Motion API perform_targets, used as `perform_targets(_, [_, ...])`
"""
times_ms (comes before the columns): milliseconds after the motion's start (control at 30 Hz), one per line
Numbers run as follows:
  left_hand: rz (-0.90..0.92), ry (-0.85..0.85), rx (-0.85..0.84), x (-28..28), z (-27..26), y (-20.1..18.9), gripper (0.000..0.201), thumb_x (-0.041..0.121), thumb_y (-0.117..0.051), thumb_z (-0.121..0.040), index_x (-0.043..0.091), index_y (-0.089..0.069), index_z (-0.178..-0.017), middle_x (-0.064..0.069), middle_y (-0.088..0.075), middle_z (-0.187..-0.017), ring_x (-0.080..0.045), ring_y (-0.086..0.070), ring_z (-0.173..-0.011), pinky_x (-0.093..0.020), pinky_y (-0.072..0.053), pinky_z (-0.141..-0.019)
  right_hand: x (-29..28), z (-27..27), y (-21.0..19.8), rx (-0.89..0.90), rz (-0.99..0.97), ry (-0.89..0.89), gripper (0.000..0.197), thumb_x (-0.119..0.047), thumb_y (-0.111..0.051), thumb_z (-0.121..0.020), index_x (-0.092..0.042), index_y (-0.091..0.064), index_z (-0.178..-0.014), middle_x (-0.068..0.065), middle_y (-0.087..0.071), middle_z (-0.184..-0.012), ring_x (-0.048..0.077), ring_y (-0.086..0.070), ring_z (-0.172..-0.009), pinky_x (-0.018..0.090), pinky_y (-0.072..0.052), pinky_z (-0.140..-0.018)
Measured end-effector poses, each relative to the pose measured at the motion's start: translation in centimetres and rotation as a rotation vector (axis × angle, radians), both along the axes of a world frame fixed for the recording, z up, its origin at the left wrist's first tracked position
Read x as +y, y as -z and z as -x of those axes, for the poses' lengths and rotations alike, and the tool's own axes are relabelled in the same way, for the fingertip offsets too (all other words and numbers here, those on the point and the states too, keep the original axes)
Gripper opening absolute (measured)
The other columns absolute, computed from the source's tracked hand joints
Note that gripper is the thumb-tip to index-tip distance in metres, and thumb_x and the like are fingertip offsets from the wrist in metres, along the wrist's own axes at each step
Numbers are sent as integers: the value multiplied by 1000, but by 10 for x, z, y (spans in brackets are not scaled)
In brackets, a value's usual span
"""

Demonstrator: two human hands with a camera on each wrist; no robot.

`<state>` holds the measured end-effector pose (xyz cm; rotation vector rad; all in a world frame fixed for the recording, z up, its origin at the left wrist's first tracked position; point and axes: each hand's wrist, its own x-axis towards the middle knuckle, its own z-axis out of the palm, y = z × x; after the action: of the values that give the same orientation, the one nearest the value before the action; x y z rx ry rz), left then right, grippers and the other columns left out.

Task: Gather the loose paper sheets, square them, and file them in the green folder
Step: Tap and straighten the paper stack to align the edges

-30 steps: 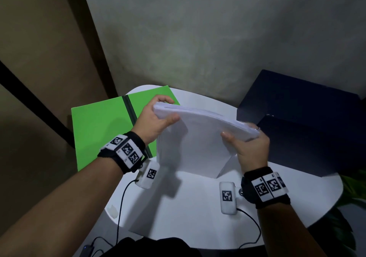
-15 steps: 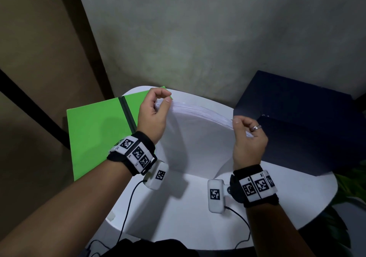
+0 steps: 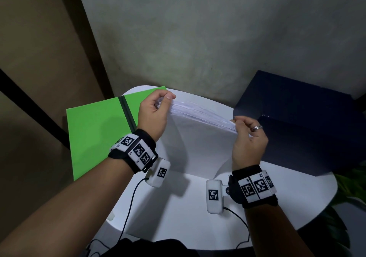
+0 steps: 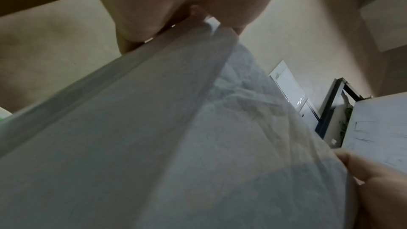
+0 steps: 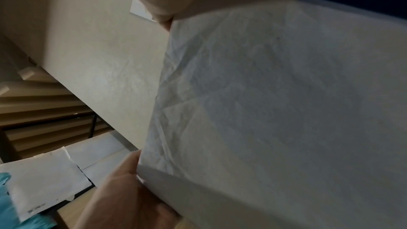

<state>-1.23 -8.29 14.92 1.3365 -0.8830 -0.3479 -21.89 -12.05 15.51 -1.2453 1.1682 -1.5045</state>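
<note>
Sheets (image 3: 200,136) stand on edge, pinched by our left hand (image 3: 152,114) and right hand (image 3: 247,140); folder (image 3: 95,134) at 9 o'clock, nearer left.

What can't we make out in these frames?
- Stack's bottom edge against the table: head view, paper stack itself hides it.
- Left hand fingertips: behind the sheets; left wrist view blurred.
- Green folder right half: covered by hand and stack.
- Sheet count: edges too fine.

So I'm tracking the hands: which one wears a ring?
The right hand: a silver ring sits on one finger. The left hand, pinching the paper stack's other corner, shows none.
</note>
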Motion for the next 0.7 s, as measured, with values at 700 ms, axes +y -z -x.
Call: perform_targets(700, [-148, 272, 160, 12, -24, 15, 35, 2, -83, -68, 4, -70, -101, 8, -76, -91, -8, -72, -84, -28, -57, -77, -6, 24, 17, 94, -11, -201, 21, -4, -85, -71, -19, -71, -77, -12, -72, -69, 4, -67, -68, 23, -56, -65])
